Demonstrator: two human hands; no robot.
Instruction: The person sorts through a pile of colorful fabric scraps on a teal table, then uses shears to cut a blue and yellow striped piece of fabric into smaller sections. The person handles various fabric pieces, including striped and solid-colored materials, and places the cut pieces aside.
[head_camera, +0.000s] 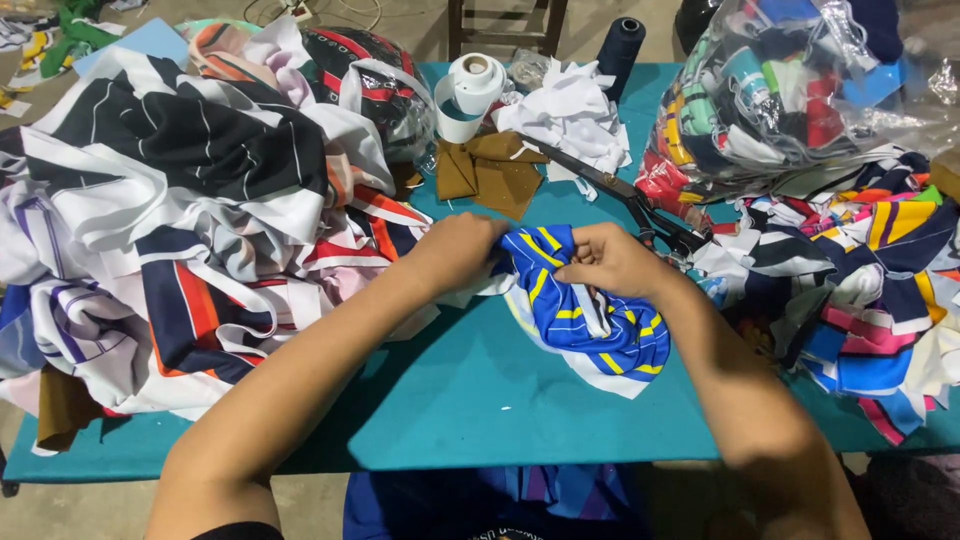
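A bunched piece of blue cloth with yellow and white stripes (590, 320) lies on the teal table (470, 400), near its middle. My left hand (462, 250) grips the cloth's upper left edge. My right hand (605, 260) pinches the cloth from the top right, its fingers curled into the folds. Both forearms reach in from the near edge.
A big heap of striped fabric pieces (170, 210) fills the table's left. Black scissors (640, 205), brown cloth pieces (495, 170), white scraps (570, 110), a white tape roll (468, 90) and a dark thread cone (620, 45) lie behind. A clear bag of colourful scraps (790, 85) and loose scraps (860, 270) crowd the right.
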